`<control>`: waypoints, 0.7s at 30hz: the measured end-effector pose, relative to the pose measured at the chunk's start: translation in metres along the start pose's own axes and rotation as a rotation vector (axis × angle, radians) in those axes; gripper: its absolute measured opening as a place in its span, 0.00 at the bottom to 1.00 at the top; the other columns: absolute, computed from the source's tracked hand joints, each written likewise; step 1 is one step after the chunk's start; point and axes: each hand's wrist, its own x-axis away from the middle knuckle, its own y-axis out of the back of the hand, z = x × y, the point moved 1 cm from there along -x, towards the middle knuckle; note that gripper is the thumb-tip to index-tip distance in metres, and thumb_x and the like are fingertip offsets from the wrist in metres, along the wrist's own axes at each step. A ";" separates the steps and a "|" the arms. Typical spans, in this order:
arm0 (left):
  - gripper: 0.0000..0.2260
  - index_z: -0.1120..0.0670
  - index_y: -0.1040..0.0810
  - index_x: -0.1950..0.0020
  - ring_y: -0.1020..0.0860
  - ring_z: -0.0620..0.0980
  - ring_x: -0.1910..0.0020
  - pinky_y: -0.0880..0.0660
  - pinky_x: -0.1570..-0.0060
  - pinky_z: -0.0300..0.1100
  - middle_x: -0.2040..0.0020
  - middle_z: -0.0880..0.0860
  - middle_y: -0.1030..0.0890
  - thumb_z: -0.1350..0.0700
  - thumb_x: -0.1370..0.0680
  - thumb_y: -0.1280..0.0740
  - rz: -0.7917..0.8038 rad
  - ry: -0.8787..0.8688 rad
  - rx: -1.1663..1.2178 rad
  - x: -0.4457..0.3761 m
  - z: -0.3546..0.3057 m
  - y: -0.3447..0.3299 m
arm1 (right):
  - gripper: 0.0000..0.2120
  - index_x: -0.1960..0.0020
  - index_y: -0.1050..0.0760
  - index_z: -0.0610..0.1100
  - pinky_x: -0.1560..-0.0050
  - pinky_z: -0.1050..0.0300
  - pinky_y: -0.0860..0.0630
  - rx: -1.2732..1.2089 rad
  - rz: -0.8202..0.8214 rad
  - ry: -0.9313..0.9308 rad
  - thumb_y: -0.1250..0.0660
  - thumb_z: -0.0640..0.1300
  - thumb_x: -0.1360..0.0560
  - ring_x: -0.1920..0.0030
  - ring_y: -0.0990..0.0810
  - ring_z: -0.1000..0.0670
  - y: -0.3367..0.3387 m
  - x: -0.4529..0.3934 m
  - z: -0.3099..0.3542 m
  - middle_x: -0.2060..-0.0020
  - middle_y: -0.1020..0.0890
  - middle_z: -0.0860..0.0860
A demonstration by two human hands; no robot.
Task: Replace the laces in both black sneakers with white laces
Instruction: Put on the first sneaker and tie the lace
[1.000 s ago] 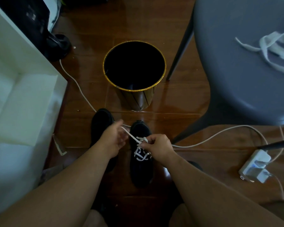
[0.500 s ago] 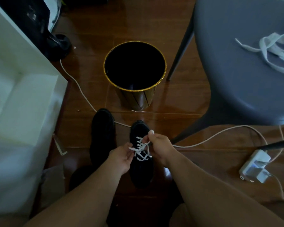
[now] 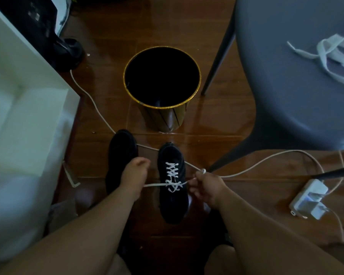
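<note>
Two black sneakers stand on the wooden floor. The right sneaker (image 3: 173, 201) carries a white lace (image 3: 172, 173) crossed through its eyelets. My left hand (image 3: 134, 175) grips one lace end, and my right hand (image 3: 206, 186) grips the other. The two ends stretch sideways, taut, away from the shoe's tongue. The left sneaker (image 3: 121, 149) sits beside it, partly hidden behind my left hand; no lace shows on it. A second white lace (image 3: 330, 60) lies loose on the grey chair seat (image 3: 286, 86) at the upper right.
A black bin with a gold rim (image 3: 162, 86) stands just beyond the shoes. A white cable (image 3: 256, 165) runs across the floor to a white power adapter (image 3: 309, 199) at right. White furniture (image 3: 24, 116) fills the left side. A chair leg (image 3: 218, 62) slants near the bin.
My hands have moved apart from over the shoe, each pulling a lace end outward. The lace now runs taut across the right sneaker.
</note>
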 end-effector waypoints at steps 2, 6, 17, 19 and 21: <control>0.10 0.41 0.18 0.44 0.21 0.48 0.43 0.24 0.42 0.46 0.39 0.46 0.21 0.46 0.25 0.26 0.213 -0.177 -0.304 0.012 0.007 -0.020 | 0.11 0.46 0.23 0.46 0.59 0.56 0.25 -0.168 0.070 -0.072 0.40 0.50 0.13 0.61 0.18 0.48 -0.008 0.008 0.016 0.62 0.14 0.50; 0.27 0.35 0.26 0.28 0.26 0.51 0.37 0.24 0.37 0.47 0.38 0.49 0.31 0.49 0.25 0.25 0.373 -0.317 -0.779 0.031 0.012 -0.046 | 0.14 0.44 0.23 0.44 0.55 0.52 0.23 -0.298 0.109 -0.033 0.44 0.51 0.12 0.53 0.15 0.46 -0.023 0.016 0.037 0.53 0.13 0.48; 0.22 0.38 0.37 0.25 0.21 0.55 0.41 0.20 0.48 0.51 0.32 0.51 0.26 0.49 0.19 0.37 0.224 -0.410 -0.972 0.016 0.032 -0.017 | 0.13 0.48 0.23 0.43 0.61 0.56 0.24 -0.059 -0.028 -0.043 0.42 0.49 0.13 0.61 0.19 0.48 -0.007 -0.006 -0.008 0.55 0.13 0.45; 0.21 0.41 0.36 0.26 0.20 0.54 0.43 0.22 0.52 0.49 0.32 0.51 0.26 0.47 0.18 0.36 0.162 -0.404 -0.974 0.018 0.034 -0.019 | 0.06 0.47 0.21 0.42 0.59 0.54 0.21 0.164 0.044 0.108 0.33 0.45 0.17 0.59 0.17 0.49 -0.009 -0.006 -0.011 0.51 0.13 0.42; 0.23 0.42 0.37 0.24 0.19 0.54 0.44 0.23 0.55 0.47 0.32 0.52 0.27 0.44 0.18 0.35 0.126 -0.407 -0.993 0.018 0.034 -0.019 | 0.12 0.44 0.23 0.45 0.49 0.53 0.20 0.491 0.120 0.266 0.24 0.42 0.25 0.51 0.17 0.51 -0.014 -0.003 -0.014 0.49 0.15 0.48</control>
